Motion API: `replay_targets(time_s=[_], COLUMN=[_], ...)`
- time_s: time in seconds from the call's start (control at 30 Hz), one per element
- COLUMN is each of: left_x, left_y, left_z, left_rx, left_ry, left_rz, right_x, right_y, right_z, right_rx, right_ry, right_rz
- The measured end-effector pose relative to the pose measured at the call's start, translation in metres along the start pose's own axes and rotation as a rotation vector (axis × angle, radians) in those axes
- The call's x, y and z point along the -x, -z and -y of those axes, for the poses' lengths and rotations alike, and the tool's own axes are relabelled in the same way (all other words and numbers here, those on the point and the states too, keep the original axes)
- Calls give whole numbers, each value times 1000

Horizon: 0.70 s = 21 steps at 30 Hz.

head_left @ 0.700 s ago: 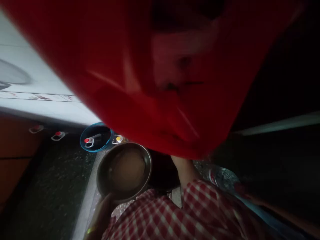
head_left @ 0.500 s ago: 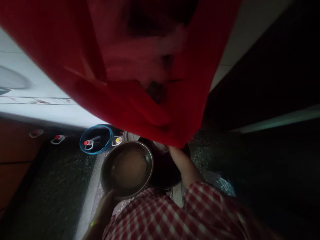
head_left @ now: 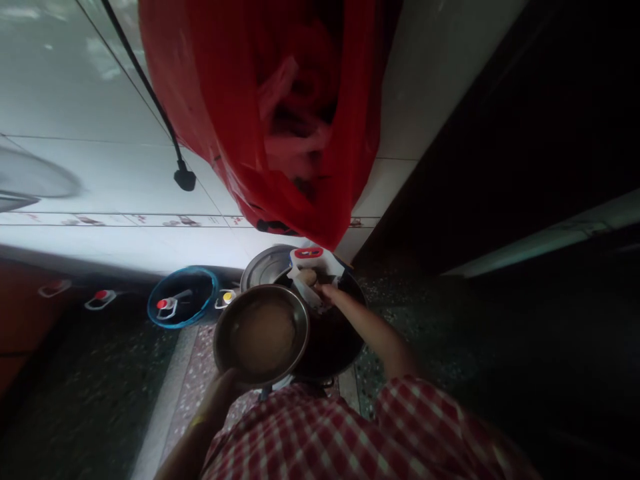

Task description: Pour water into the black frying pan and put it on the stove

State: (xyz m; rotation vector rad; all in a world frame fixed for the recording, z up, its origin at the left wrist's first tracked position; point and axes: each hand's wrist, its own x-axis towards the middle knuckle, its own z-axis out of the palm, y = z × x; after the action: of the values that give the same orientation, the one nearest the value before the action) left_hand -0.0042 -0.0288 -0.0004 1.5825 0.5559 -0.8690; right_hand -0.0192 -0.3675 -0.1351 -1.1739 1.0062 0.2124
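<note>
In my left hand point(head_left: 231, 383) I hold a round metal bowl point(head_left: 225, 343) by its near rim. Its inside looks tan; whether that is a layer of food or the bare bottom is too dim to tell. My right hand point(head_left: 330, 295) reaches into an open white plastic bag point(head_left: 320, 262) with a red printed mark, its fingers closed. Just beyond the fingertips is a small round, light brown shape point(head_left: 307, 277), too blurred to name. The bag rests in or over a large dark round vessel point(head_left: 333, 343), partly hidden behind the bowl and my forearm.
A red plastic bag point(head_left: 210, 100) hangs in front of the tiled wall. Beside it dangles a black plug point(head_left: 185, 179) on a cord. A metal lid or plate point(head_left: 265, 267) leans behind the bowl. Leftward stand a blue-rimmed bucket point(head_left: 183, 323) and bottles with a yellow cap point(head_left: 229, 297) and red caps.
The view has shifted, so the hanging red bag now sits higher and no longer covers the white bag and my right hand. My left hand still holds the bowl.
</note>
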Motion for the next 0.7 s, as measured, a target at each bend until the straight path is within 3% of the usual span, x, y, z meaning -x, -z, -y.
replay_targets(time_s=[0.13,0.3,0.5,0.7], left_x=[-8,-16,-23,-26], left_y=[-5,-15,-26,-31], left_z=[0,0,0,1], left_rx=[-5,0,30,72], left_ry=[18,-8,-16,15], left_rz=[-2,29,71,150], right_x=[16,39,79,139], right_y=[8,15,16,1], right_z=[3,7,11,29], right_rx=[-5,29,204,557], right_ry=[-17,106,375,771], right_rz=[43,50,-30,-227])
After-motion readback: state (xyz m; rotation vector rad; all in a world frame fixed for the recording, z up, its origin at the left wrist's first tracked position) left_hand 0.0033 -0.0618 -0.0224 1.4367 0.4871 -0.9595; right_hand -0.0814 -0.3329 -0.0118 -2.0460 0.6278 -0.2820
